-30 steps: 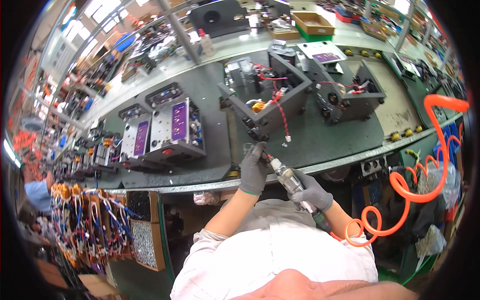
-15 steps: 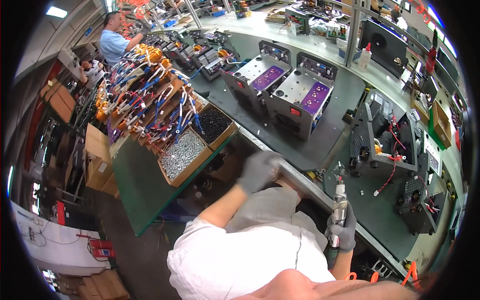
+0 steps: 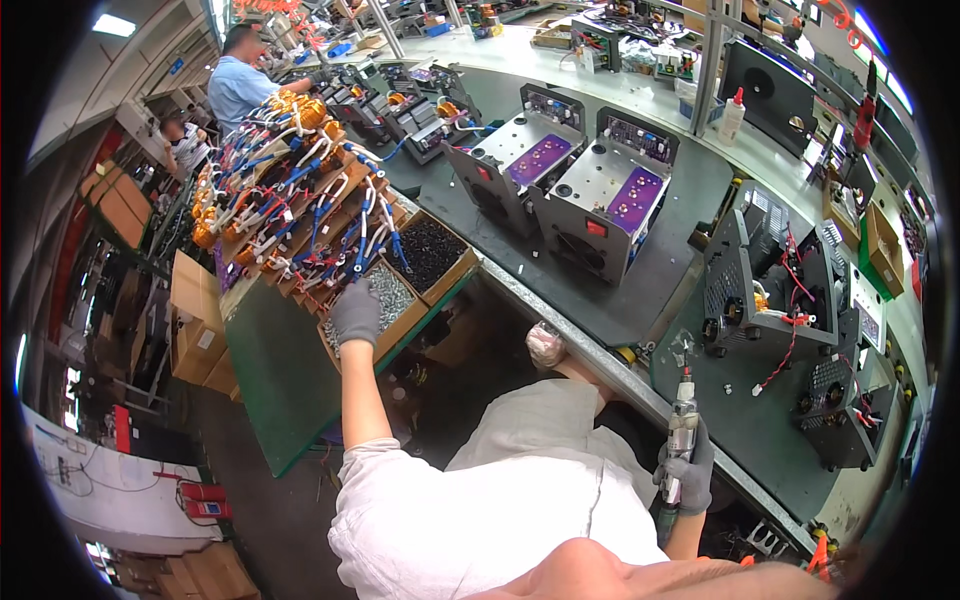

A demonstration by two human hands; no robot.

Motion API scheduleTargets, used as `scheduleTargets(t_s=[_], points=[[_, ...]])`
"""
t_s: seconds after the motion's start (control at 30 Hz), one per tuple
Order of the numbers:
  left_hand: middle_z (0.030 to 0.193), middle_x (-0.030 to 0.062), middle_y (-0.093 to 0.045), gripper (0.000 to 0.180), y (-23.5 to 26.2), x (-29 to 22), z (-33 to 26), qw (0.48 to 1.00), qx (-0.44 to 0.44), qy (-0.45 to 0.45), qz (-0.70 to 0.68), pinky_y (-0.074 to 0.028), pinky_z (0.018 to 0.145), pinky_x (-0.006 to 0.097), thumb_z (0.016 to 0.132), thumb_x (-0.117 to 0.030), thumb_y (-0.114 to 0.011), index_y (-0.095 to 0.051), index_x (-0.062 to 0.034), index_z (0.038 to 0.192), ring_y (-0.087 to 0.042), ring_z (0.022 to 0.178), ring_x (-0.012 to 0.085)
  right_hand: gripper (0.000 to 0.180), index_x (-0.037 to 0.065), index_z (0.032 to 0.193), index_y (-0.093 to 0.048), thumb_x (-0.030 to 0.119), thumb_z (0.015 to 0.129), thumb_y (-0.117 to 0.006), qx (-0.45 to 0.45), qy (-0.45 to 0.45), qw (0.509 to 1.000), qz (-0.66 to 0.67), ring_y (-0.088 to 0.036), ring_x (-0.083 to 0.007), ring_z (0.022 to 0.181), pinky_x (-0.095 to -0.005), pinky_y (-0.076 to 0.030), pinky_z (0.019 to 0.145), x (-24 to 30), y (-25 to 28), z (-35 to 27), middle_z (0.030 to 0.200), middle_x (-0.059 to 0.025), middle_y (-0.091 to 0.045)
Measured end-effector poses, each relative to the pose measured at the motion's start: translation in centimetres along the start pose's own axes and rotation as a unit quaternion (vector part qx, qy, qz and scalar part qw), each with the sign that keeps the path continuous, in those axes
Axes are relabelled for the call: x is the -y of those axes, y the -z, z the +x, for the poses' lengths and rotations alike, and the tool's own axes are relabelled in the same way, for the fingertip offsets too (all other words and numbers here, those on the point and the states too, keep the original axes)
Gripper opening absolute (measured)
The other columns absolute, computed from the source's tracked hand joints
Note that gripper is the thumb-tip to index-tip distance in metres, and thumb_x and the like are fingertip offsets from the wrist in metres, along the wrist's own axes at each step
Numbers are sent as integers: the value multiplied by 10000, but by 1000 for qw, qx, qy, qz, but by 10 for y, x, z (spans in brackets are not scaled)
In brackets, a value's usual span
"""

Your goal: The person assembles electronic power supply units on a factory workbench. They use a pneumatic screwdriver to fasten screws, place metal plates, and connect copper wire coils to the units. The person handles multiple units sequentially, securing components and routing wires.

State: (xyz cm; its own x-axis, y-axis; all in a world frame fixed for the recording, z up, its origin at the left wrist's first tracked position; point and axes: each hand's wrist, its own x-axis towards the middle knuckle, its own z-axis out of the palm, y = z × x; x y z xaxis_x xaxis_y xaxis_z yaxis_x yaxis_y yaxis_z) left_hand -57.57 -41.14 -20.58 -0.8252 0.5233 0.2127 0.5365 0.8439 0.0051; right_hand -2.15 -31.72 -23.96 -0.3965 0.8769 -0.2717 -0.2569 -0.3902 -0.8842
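Note:
My left hand (image 3: 355, 315), in a grey glove, reaches down into an open cardboard box of small silver screws (image 3: 397, 298). Its fingertips are hidden, so their grip does not show. Gloved in grey too, my right hand (image 3: 694, 478) is wrapped round a pneumatic screwdriver (image 3: 682, 425), held upright with its bit pointing away from me over the table's metal edge. Beside the silver screws is a box of black screws (image 3: 428, 252). Two dark metal chassis (image 3: 592, 230) with silver tops and purple panels stand on the bench ahead.
Bundled coils and cables (image 3: 300, 200) crowd the green side table (image 3: 270, 360) at left. More open chassis with red wires (image 3: 765, 270) sit at right. A metal rail (image 3: 610, 365) edges the conveyor. A white bottle (image 3: 731, 115) stands behind. A co-worker in blue (image 3: 240, 90) is at far left.
My left hand has swung left from near the bench's metal edge to the box of silver screws. My right hand keeps hold of the screwdriver, nearly in the same place.

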Motion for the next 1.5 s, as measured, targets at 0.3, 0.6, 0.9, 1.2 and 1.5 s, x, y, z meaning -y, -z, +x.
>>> scheduleTargets(t_s=[0.3,0.6,0.9,1.2,1.5], points=[[886,149,-681,181,27,-78,-36,920,-76,-107,-369,-514,755,411,903,-211,-598,-685,-74,985,-668,833,297,936,-11,1404,-374,154,571,-768,-23,2,1000,15,-584,-148,581,-291,-540,468,2,13,-17,807,-69,-560],[852,82,-629,248,-1,-355,-222,640,10,-666,-384,-507,689,419,798,-169,-686,-647,-120,1038,-635,804,265,955,-22,1448,-331,142,600,-739,-77,27,996,23,-588,-145,593,-288,-525,519,12,23,-62,834,-87,-573],[912,110,-623,512,41,-390,-221,613,-124,-650,-431,-502,723,407,738,-320,-768,-611,-89,1168,-631,824,290,906,-29,1383,-358,185,614,-785,-137,64,987,53,-588,-141,548,-283,-520,464,16,41,-91,778,-73,-556],[1023,125,-699,580,129,-505,-171,623,297,-712,-134,-455,886,421,853,-630,-590,-670,-130,1135,-653,981,332,890,6,1425,-363,172,632,-731,-108,49,993,-6,-570,-117,580,-267,-517,505,32,35,-56,850,-40,-535],[829,191,-681,600,101,-504,-175,686,165,-650,-282,-458,783,494,975,-607,-375,-693,-105,893,-641,882,409,871,26,1426,-388,161,627,-707,-97,16,995,-6,-553,-109,576,-260,-507,503,35,47,-33,903,-39,-530]])
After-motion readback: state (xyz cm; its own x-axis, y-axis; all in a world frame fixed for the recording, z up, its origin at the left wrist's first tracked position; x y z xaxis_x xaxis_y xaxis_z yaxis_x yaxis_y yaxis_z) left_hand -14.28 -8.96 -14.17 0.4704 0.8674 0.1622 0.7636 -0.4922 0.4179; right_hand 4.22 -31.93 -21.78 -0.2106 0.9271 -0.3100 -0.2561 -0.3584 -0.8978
